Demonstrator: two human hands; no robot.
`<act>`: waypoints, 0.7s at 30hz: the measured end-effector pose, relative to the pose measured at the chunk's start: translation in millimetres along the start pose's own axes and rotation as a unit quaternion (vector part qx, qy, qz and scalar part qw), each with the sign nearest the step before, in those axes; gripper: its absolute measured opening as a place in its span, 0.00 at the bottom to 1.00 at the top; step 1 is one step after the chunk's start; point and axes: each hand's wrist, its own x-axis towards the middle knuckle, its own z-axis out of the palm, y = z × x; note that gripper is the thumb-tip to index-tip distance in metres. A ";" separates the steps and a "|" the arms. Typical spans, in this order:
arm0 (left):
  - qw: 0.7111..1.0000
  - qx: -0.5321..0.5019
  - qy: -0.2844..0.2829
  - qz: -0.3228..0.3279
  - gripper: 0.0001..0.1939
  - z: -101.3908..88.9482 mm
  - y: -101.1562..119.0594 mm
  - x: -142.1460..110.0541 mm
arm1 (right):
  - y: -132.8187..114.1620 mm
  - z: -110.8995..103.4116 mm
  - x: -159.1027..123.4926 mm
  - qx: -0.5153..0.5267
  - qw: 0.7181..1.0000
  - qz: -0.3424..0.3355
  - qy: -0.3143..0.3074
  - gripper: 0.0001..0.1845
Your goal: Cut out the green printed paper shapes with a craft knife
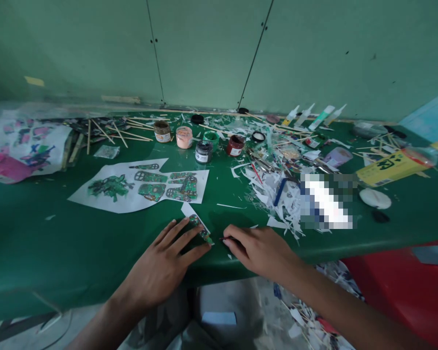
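My left hand (164, 265) lies on the green table with its fingers spread and stretched out. Its fingertips rest on a small paper strip (200, 224) painted in green and brown, with a white margin. My right hand (264, 249) is closed in a pinch just right of that strip, apart from it. A small dark reddish tip pokes out of the pinch; the rest is hidden by the fingers. Beyond my left hand is a larger white sheet (107, 201) with green and brown painted shapes, partly cut along its edges.
Paint jars, among them a grey one (203, 152) and a dark red one (235, 146), stand behind the sheet. A heap of paper scraps (288, 209) spreads at right, near a yellow bottle (390, 166). Wooden sticks (102, 131) and a pink bottle (7, 166) are at left.
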 end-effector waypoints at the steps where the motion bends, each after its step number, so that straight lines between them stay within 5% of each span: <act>1: 1.000 0.004 -0.003 0.000 0.30 0.5 -0.3 -0.2 | 0.4 -0.1 0.4 -0.003 1.000 0.005 0.000 0.14; 14: 1.000 -0.027 -0.008 -0.009 0.24 -5.8 -0.4 10.1 | -4.7 2.1 1.2 0.018 0.998 0.048 -0.021 0.16; 21: 1.000 -0.009 -0.022 0.020 0.23 -1.5 -4.2 -2.0 | -7.4 1.0 4.8 -0.016 1.000 0.006 0.001 0.17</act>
